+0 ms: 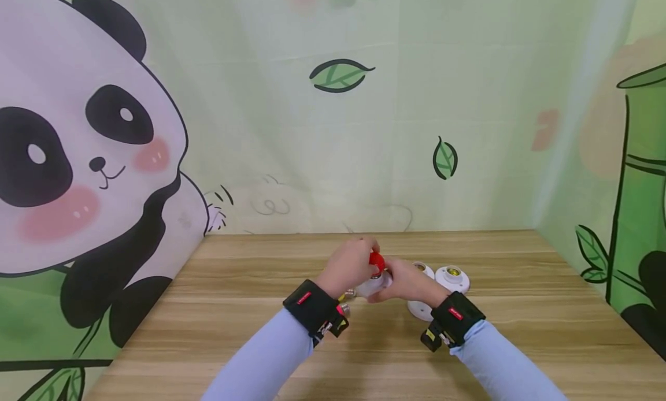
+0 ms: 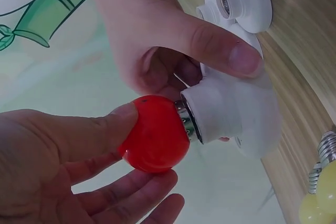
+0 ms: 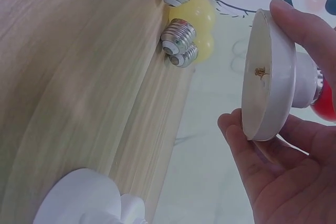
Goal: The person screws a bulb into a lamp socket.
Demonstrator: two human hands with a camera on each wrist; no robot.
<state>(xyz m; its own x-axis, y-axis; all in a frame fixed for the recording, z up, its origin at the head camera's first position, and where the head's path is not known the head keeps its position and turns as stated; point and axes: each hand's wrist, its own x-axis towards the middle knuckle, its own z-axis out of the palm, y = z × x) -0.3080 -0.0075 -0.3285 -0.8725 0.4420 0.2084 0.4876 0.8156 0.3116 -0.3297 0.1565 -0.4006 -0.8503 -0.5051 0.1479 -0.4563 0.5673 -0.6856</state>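
My left hand (image 1: 350, 267) pinches a round red light bulb (image 2: 157, 142) between its thumb and fingers. The bulb's metal screw base (image 2: 185, 119) sits partly inside the mouth of a white lamp holder (image 2: 239, 111), with some thread still showing. With thumb and fingers at the rim of its round base, my right hand (image 1: 408, 281) grips this holder above the table. The right wrist view shows the holder's hollow underside (image 3: 257, 72) with a small brass-coloured part inside.
More white lamp holders (image 1: 452, 279) stand on the wooden table (image 1: 250, 291), right of and partly behind my right hand. Near my left wrist lie yellow bulbs (image 3: 191, 17) and another red bulb (image 1: 341, 310). A printed panda curtain (image 1: 260, 129) hangs behind the table.
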